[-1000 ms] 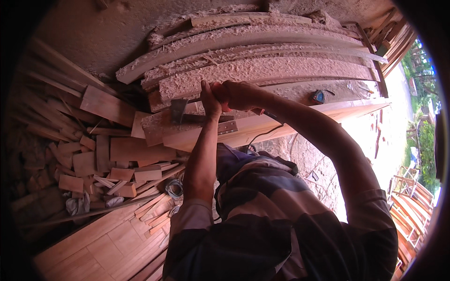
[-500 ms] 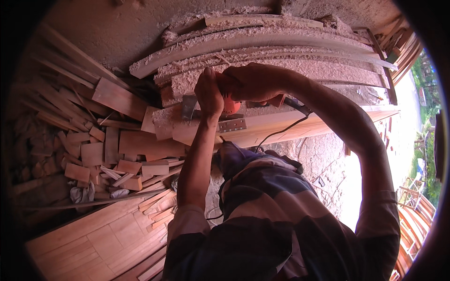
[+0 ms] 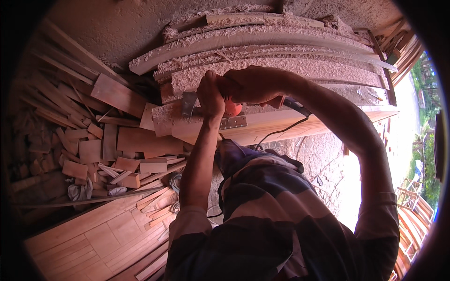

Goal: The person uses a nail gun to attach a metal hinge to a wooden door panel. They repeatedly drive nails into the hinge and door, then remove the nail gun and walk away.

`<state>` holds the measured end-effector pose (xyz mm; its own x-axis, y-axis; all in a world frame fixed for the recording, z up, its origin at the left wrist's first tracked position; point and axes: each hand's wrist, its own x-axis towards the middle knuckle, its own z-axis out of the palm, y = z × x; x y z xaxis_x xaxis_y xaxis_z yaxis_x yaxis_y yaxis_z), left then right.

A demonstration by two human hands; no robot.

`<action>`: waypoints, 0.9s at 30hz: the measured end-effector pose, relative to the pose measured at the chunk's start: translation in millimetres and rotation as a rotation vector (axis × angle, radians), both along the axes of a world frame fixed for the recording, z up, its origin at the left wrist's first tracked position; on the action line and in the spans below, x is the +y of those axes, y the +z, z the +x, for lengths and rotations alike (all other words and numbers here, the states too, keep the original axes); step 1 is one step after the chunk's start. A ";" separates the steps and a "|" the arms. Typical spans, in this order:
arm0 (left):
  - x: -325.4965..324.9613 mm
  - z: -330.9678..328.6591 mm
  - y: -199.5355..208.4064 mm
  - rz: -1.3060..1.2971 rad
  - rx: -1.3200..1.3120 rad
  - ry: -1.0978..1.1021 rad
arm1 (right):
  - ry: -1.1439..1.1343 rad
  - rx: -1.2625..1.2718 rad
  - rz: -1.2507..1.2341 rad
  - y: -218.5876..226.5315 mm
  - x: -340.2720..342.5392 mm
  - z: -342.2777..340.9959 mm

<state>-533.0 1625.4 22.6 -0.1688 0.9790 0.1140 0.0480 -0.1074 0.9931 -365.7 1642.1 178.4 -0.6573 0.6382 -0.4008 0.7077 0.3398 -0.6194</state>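
An orange-bodied corded power tool (image 3: 232,108) is on the near end of a long pale board; its exact kind is hidden by my hands. My left hand (image 3: 210,95) is closed around its left side, thumb pointing up. From the right, my right hand (image 3: 251,85) wraps over the top of the tool. A black cord (image 3: 286,129) trails from the tool's right end. Beside my left wrist sits a flat grey metal plate (image 3: 189,103). Just below the tool, a metal strip with several holes (image 3: 233,122) lies against the board's edge (image 3: 281,124).
Curved planks (image 3: 262,40) covered in shavings are stacked beyond my hands. Offcut blocks (image 3: 91,151) pile up on the left, above a flat wooden panel (image 3: 101,241). My torso is close to the board. A bright outdoor opening (image 3: 365,182) is on the right.
Both hands and the tool sit very slightly lower, nearer to me. The grip looks the same, and the boards around them have hardly shifted.
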 end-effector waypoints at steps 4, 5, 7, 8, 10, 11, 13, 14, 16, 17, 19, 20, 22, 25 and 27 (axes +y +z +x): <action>2.4 -0.3 -9.7 0.013 -0.007 -0.001 | -0.007 -0.021 -0.002 0.0 0.5 -0.8; 1.5 -0.2 -10.9 0.018 -0.011 0.001 | -0.011 -0.025 0.001 0.7 0.4 -1.9; 0.6 -0.8 -11.3 0.021 -0.012 0.005 | -0.012 -0.027 -0.012 3.1 -0.2 -3.5; -0.3 -1.3 -10.9 0.019 -0.011 0.008 | -0.019 -0.062 -0.023 4.7 -0.4 -4.1; -2.7 -1.8 -8.9 0.034 -0.012 0.014 | 0.000 -0.028 -0.035 8.4 -1.0 -3.9; -5.1 -2.3 -7.6 0.051 -0.013 0.015 | 0.012 0.000 -0.037 9.9 -1.3 -4.3; -11.7 -1.2 -5.3 0.079 -0.021 0.035 | -0.010 -0.006 -0.115 11.7 -2.4 -6.1; -14.3 -0.3 -4.0 0.093 -0.029 0.058 | -0.017 0.004 -0.149 12.5 -1.8 -7.1; -17.5 0.5 -1.1 0.103 -0.035 0.083 | -0.013 0.076 -0.254 13.4 -0.8 -10.7; -18.2 0.1 0.7 0.098 -0.032 0.087 | -0.019 0.076 -0.308 14.3 0.1 -12.4; -18.4 -2.2 4.0 0.083 -0.031 0.071 | -0.011 0.073 -0.274 17.2 0.0 -14.3; -18.0 -2.9 5.4 0.071 -0.036 0.049 | -0.014 0.054 -0.260 19.1 -0.9 -14.8; -19.4 -2.7 6.6 0.079 -0.032 0.034 | -0.021 -0.006 -0.254 23.8 -4.1 -15.4; -23.7 0.7 4.9 0.191 0.097 0.081 | -0.015 -0.130 -0.219 30.1 -9.2 -17.9; -23.9 2.2 2.2 0.315 0.322 0.120 | -0.013 -0.181 -0.180 30.8 -13.3 -20.1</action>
<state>-530.8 1601.5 24.8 -0.1855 0.8639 0.4683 0.3791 -0.3767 0.8452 -385.8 1628.8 209.2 -0.5566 0.5540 -0.6191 0.8161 0.2252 -0.5322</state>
